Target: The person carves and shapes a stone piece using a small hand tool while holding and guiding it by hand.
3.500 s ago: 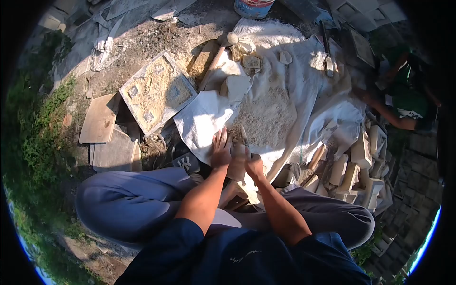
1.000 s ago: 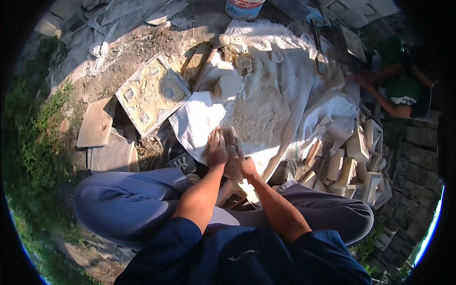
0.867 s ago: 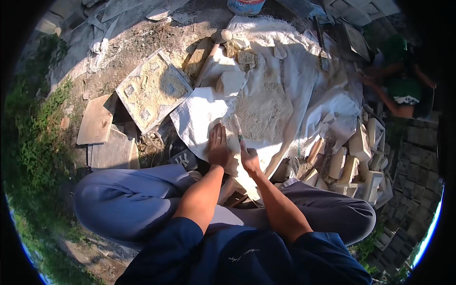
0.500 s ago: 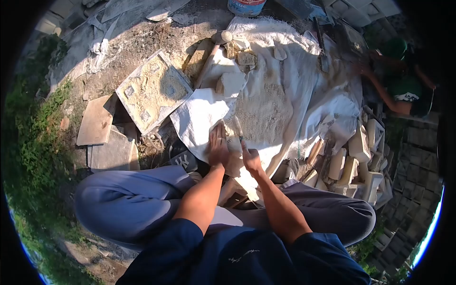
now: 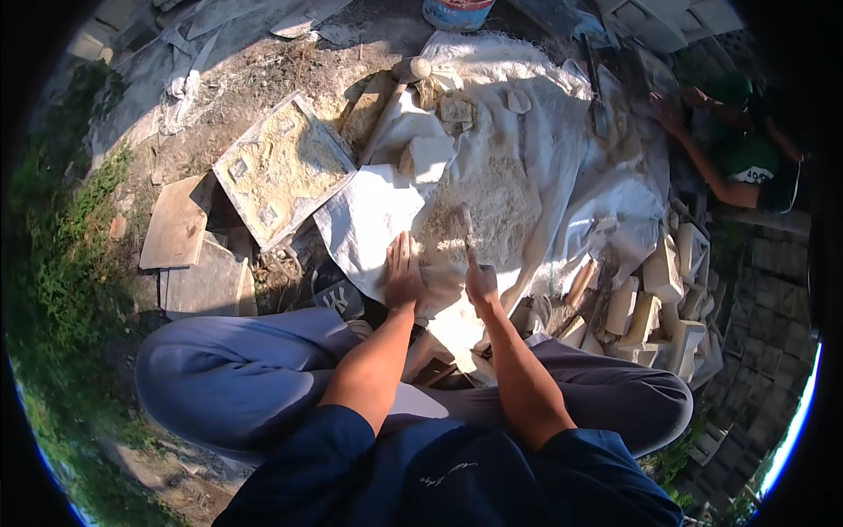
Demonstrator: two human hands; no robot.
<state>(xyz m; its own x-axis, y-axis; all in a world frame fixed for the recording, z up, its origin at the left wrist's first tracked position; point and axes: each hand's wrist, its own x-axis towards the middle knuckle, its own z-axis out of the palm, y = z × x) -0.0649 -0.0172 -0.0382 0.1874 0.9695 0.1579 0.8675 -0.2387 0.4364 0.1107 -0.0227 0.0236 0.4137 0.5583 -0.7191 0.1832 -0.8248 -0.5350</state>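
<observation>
My left hand (image 5: 403,275) lies with fingers stretched out and close together, against the edge of a pale block (image 5: 439,283) that is bright and hard to outline. My right hand (image 5: 481,283) is closed around a slim hand tool (image 5: 467,221) with its thumb along the shaft. The tool points away from me over pale, crumbly debris; its exact kind is unclear. Both hands are above a white woven sack sheet (image 5: 373,204). Beyond them sit a squarish pale stone block (image 5: 428,158) and a long-handled mallet (image 5: 399,97) with a rounded head.
A shallow tray (image 5: 283,167) of yellowish powder stands left, near flat slabs (image 5: 178,221) and a dark cap (image 5: 338,299). Cut blocks (image 5: 663,268) pile up at right. A bucket (image 5: 457,13) stands at the back. Another person's arm (image 5: 702,162) reaches in at far right.
My right hand and the tool have swung right and away from my left hand, off the block. My left hand has stayed almost in place. The other person's hands have shifted slightly.
</observation>
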